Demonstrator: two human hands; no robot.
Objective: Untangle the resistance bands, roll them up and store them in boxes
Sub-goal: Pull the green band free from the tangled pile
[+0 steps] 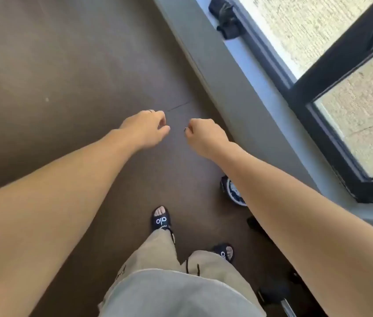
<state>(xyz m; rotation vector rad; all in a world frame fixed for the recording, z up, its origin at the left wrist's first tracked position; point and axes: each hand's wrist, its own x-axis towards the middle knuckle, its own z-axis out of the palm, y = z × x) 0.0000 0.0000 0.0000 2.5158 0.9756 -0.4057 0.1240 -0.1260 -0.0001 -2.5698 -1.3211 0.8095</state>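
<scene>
Fingers curled loosely inward on both hands, a person reaches forward over a dark floor (66,65). The left hand (145,126) shows a ring and holds nothing that can be seen. The right hand (203,136) may pinch something small and dark at its fingertips, but the view is too blurred to tell. The two hands hang near each other, apart, above bare flooring.

No resistance band can be made out with certainty, and no box is in sight. The likeliest candidate is a dark bundle (227,19) lying on the window ledge (261,88) at far right, well beyond the hands; whether it is bands cannot be told. A round black-and-white object (233,191) sits on the floor at near right, partly hidden by the right forearm, with more dark gear along the wall nearer still.

Below, the person's feet in black slides (161,219) point toward the ledge. By this evidence the job looks barely begun: nothing is visibly untangled, rolled or stored, and the bands have yet to be taken in hand.
</scene>
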